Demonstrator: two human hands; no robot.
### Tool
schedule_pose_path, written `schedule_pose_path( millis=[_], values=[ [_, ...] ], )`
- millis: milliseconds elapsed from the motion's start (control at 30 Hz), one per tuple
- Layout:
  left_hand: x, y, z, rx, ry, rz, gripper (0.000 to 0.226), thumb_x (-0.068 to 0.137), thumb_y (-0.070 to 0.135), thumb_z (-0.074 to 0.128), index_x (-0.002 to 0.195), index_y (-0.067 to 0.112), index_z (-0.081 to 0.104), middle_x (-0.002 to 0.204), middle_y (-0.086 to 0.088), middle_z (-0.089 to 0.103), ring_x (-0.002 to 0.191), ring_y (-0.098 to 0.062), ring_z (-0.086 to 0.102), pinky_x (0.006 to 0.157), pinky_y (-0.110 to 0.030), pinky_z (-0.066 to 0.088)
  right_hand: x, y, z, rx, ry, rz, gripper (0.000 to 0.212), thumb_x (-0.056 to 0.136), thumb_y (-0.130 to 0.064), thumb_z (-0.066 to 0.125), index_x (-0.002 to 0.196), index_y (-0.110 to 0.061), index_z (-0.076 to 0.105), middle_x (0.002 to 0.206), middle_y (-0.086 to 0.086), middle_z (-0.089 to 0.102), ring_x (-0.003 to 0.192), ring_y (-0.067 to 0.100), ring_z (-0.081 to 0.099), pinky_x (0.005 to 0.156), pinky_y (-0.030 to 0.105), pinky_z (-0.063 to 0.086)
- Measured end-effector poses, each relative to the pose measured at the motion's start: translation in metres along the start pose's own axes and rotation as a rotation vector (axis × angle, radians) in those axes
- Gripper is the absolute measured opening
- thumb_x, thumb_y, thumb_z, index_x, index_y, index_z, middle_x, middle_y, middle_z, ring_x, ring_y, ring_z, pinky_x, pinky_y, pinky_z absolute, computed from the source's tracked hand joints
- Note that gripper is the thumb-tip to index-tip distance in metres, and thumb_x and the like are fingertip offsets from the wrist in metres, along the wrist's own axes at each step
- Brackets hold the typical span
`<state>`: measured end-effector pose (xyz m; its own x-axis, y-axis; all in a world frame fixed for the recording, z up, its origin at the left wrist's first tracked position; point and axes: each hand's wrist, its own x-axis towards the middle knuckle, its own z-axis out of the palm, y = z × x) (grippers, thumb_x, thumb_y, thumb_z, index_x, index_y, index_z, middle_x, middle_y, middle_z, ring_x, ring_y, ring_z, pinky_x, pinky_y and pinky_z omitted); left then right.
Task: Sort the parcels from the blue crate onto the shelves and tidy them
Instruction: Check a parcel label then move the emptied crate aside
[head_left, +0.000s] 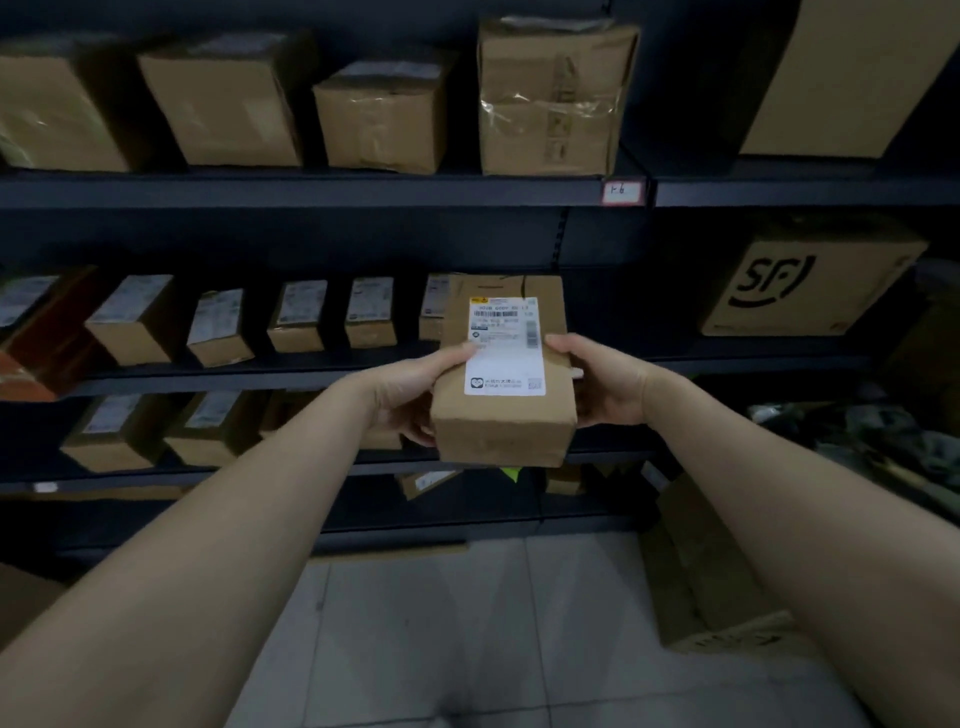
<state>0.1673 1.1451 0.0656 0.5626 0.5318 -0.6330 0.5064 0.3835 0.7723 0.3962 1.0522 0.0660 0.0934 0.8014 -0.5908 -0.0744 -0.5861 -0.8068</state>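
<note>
Head view: a parcel (503, 379) is clasped label-up by left grip (413, 397) and right grip (605, 382), seemingly for reading; a shelf (208, 383) lies beyond both.

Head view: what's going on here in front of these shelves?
A person grips a small brown cardboard parcel with a white shipping label, left hand and right hand on its sides, before dark metal shelves. Rows of brown cardboard boxes sit on them; this parcel is not yet shelved.

Parcel (503, 374) between left hand (410, 395) and right hand (602, 384), before shelves (311, 189) of boxes (384, 122).
</note>
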Motion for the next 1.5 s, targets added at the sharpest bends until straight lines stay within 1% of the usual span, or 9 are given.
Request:
schedule_pose_path(
  millis=[200, 367, 533, 733, 1000, 1133, 1233, 1367, 1500],
  values=[
    [0.051, 0.032, 0.012, 0.004, -0.088, 0.042, 0.079, 0.068, 0.073, 0.060, 0.132, 0.029, 0.048, 0.126, -0.009, 0.056, 0.113, -0.032, 0.055, 0.101, -0.055, 0.040, 0.031, -0.001, -0.044, 0.110, 0.127, -0.039, 0.050, 0.087, -0.058, 0.056, 0.124, -0.024, 0.059, 0.122, 0.010, 0.066, 0.111, 0.031, 0.062, 0.087, 0.045, 0.053],
    [0.094, 0.052, 0.018, -0.039, -0.062, 0.035, 0.076, 0.070, 0.077, 0.053, 0.129, 0.029, 0.048, 0.123, -0.009, 0.058, 0.111, -0.030, 0.055, 0.102, -0.052, 0.040, 0.070, -0.013, -0.074, 0.108, 0.155, -0.028, 0.058, 0.078, -0.066, 0.060, 0.122, -0.029, 0.062, 0.122, 0.008, 0.068, 0.113, 0.029, 0.062, 0.100, 0.051, 0.045],
    [0.137, 0.069, 0.009, -0.134, 0.016, 0.029, 0.066, 0.077, 0.072, 0.051, 0.126, 0.027, 0.051, 0.121, -0.006, 0.061, 0.112, -0.028, 0.056, 0.100, -0.050, 0.042, 0.115, -0.036, -0.086, 0.136, 0.117, -0.034, 0.047, 0.087, -0.062, 0.055, 0.118, -0.028, 0.063, 0.114, 0.005, 0.071, 0.109, 0.026, 0.065, 0.096, 0.046, 0.049],
    [0.187, 0.080, 0.002, -0.237, 0.125, 0.041, 0.037, 0.090, 0.054, 0.049, 0.107, 0.023, 0.060, 0.113, -0.007, 0.065, 0.106, -0.026, 0.060, 0.095, -0.044, 0.046, 0.170, -0.057, -0.097, 0.177, 0.111, -0.031, 0.047, 0.093, -0.057, 0.051, 0.121, -0.021, 0.062, 0.112, 0.009, 0.071, 0.106, 0.026, 0.067, 0.095, 0.045, 0.051],
    [0.240, 0.089, 0.001, -0.296, 0.300, 0.051, 0.036, 0.092, 0.046, 0.050, 0.114, 0.019, 0.059, 0.113, -0.006, 0.065, 0.104, -0.026, 0.060, 0.096, -0.048, 0.046, 0.218, -0.070, -0.105, 0.066, 0.223, -0.009, 0.044, 0.099, -0.051, 0.043, 0.114, -0.015, 0.060, 0.108, 0.009, 0.067, 0.098, 0.024, 0.064, 0.085, 0.037, 0.053],
    [0.251, 0.095, 0.000, -0.348, 0.349, 0.073, 0.021, 0.098, 0.034, 0.043, 0.097, 0.020, 0.058, 0.105, -0.006, 0.063, 0.101, -0.026, 0.059, 0.094, -0.045, 0.047, 0.236, -0.074, -0.108, 0.055, 0.231, -0.012, 0.045, 0.099, -0.051, 0.042, 0.117, -0.014, 0.059, 0.110, 0.009, 0.065, 0.103, 0.025, 0.063, 0.095, 0.038, 0.050],
    [0.256, 0.097, -0.001, -0.375, 0.368, 0.073, 0.020, 0.098, 0.033, 0.044, 0.091, 0.021, 0.059, 0.099, -0.004, 0.064, 0.096, -0.023, 0.060, 0.090, -0.040, 0.049, 0.244, -0.073, -0.108, 0.060, 0.228, -0.019, 0.047, 0.100, -0.050, 0.039, 0.121, -0.013, 0.058, 0.110, 0.009, 0.065, 0.103, 0.025, 0.062, 0.093, 0.037, 0.051],
    [0.264, 0.098, -0.001, -0.395, 0.374, 0.113, 0.020, 0.099, 0.030, 0.046, 0.097, 0.016, 0.061, 0.103, -0.006, 0.065, 0.090, -0.021, 0.061, 0.083, -0.036, 0.051, 0.252, -0.071, -0.109, 0.049, 0.241, -0.034, 0.042, 0.102, -0.044, 0.039, 0.118, -0.010, 0.060, 0.116, 0.011, 0.065, 0.105, 0.026, 0.063, 0.096, 0.040, 0.050],
    [0.272, 0.093, 0.003, -0.411, 0.416, 0.129, 0.030, 0.099, 0.028, 0.047, 0.120, 0.008, 0.056, 0.115, -0.011, 0.063, 0.091, -0.024, 0.061, 0.070, -0.031, 0.051, 0.253, -0.071, -0.110, 0.002, 0.276, -0.019, 0.036, 0.103, -0.039, 0.039, 0.112, -0.011, 0.060, 0.117, 0.013, 0.064, 0.106, 0.028, 0.062, 0.098, 0.042, 0.049]
  ],
)
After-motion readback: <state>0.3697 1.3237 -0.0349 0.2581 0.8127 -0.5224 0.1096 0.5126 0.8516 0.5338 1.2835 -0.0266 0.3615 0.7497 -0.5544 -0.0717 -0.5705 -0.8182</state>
